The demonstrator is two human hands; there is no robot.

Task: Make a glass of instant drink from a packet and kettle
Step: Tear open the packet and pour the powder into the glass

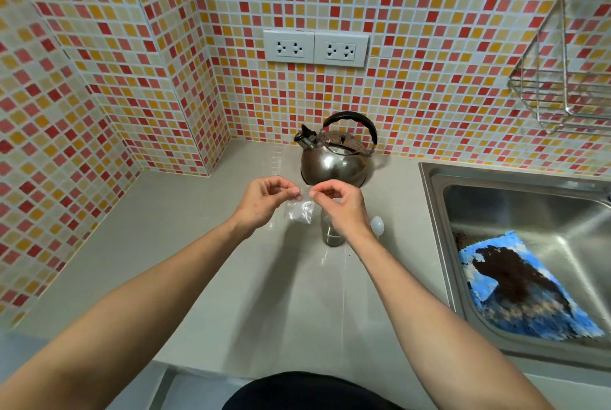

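Observation:
A small clear packet (pixel 301 210) with white powder hangs above the grey counter. My left hand (pixel 264 199) pinches its top left corner and my right hand (pixel 340 204) pinches its top right corner. Below my right wrist stands a clear glass (pixel 331 233), partly hidden by the hand. A white spoon (pixel 377 225) lies just to the right of the glass. Behind my hands, near the tiled wall, a steel kettle (pixel 334 161) with a black handle sits with its spout pointing left.
A steel sink (pixel 496 211) fills the right side, with a stained blue cloth (pixel 519 290) inside. A wire rack (pixel 562 79) hangs on the right wall. Two double sockets (pixel 315 47) sit on the tiled wall above the kettle. The counter's front edge is close to my body.

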